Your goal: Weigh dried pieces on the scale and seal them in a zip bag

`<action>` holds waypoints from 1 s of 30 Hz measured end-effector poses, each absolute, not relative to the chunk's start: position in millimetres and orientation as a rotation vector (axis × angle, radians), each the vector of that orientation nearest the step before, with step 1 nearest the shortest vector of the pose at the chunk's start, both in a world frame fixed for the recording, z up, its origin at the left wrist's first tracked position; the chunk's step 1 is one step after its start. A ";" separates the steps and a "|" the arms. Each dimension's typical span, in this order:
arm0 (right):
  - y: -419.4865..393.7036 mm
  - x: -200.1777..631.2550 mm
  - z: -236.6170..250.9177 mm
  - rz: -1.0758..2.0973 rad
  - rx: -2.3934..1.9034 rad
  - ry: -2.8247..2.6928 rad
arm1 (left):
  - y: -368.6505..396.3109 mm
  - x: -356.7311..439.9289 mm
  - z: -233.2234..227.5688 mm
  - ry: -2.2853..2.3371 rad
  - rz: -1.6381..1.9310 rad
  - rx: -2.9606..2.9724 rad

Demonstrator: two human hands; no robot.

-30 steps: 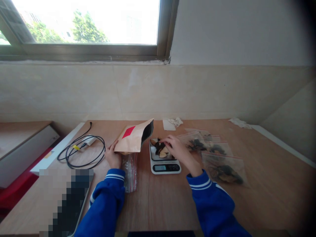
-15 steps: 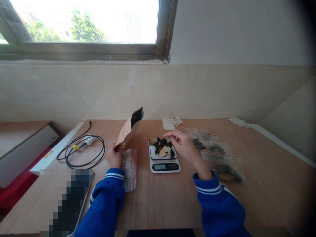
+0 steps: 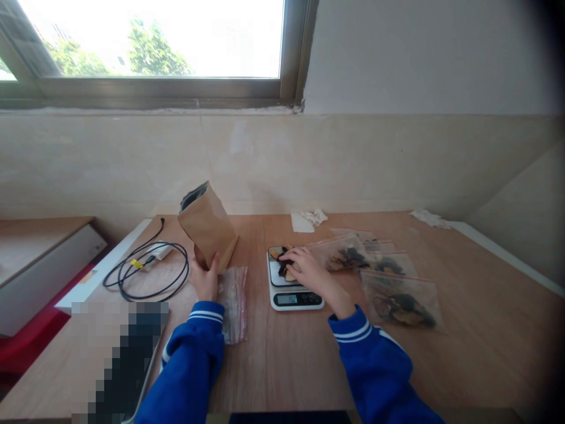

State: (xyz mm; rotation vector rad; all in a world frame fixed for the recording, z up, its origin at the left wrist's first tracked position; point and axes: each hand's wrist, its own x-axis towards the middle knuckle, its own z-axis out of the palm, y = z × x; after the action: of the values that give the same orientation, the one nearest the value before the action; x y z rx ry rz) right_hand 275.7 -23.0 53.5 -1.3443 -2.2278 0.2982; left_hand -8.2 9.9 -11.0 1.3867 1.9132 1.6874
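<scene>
Table [image 3: 282, 365]: one, wood-toned; it lies beneath both hands and bears all that we list below.
Filled zip bags [image 3: 402, 311]: several, clear, red at the closure, overlapping, dark matter inside; we find them to the right of the right hand and beyond it.
Yellow-tagged cable [image 3: 137, 264]: one, black, coiled; just left of the left hand.
Paper bag [image 3: 209, 221]: one, brown, tilted, its dark-lined mouth up and leftward; it rises from the left hand. Whether its base touches the table, we cannot tell.
Scale [image 3: 298, 290]: one, white, reading too small for us to trust; partly under the right hand.
Clear bags [image 3: 233, 303]: flat, red-edged, count uncertain; just right of the left wrist.
Left hand [image 3: 205, 280]: grasping the paper bag low down.
Right hand [image 3: 311, 272]: curled over the scale, fingertips at the pieces; whether it pinches any, we cannot tell. We judge the step as handling pieces on the scale; the next move calls for a light pinch and a steady bag.
Dried pieces [image 3: 281, 268]: some, dark and pale, loose on the scale; under and just left of the right hand, well right of the left.
</scene>
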 end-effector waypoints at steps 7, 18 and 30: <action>-45.6 287.9 64.2 0.334 -1.257 -1.933 | -5.3 1.3 9.9 1.839 1.986 1.641; -132.9 332.7 15.5 0.524 -1.455 -1.519 | -99.0 12.0 53.3 1.652 1.554 2.191; -166.3 304.3 8.7 0.774 -1.474 -1.395 | -107.0 -10.5 8.1 1.922 0.679 2.224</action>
State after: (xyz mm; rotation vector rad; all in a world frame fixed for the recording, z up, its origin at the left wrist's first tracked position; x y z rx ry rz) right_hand 304.3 -166.3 8.7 -1.4745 -1.3953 0.7743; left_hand -10.5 -107.0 8.1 2.2245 1.9224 0.6786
